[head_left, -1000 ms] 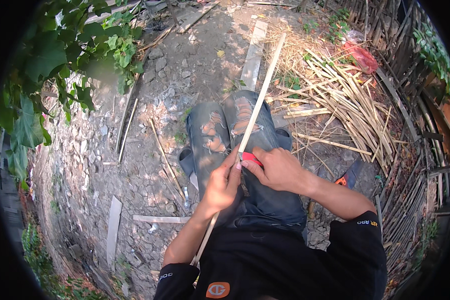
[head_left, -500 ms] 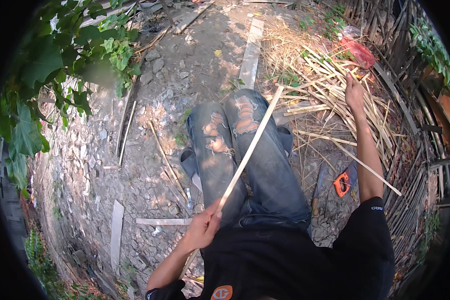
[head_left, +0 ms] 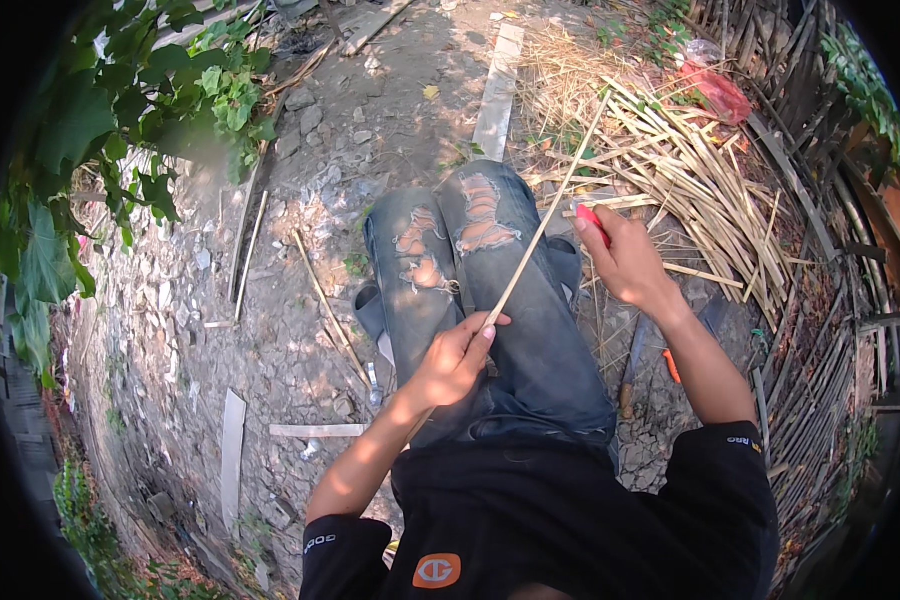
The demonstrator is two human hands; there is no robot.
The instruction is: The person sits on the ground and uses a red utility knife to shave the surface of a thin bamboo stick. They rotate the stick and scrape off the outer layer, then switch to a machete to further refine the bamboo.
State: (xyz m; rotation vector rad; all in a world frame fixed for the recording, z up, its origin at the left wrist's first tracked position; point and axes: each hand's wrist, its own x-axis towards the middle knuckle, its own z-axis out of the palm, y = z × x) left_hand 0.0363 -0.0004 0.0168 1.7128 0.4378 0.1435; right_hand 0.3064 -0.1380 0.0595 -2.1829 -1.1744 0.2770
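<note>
Evidently, from my distant post, the left hand [head_left: 453, 358] had its grip clamped around a long pale strip [head_left: 538, 236], presumably to steady it; the strip's far end slanted up and rightward over the jeans [head_left: 560, 335]. The right hand [head_left: 627, 262] had its grip closed on a red tool [head_left: 592, 222] (I couldn't make out its working end), just right of the strip and seemingly apart from it. A heap of similar strips [head_left: 715, 200] lay beyond that hand, probably for easy reach. An orange handle [head_left: 671, 366] showed beside the right forearm.
</note>
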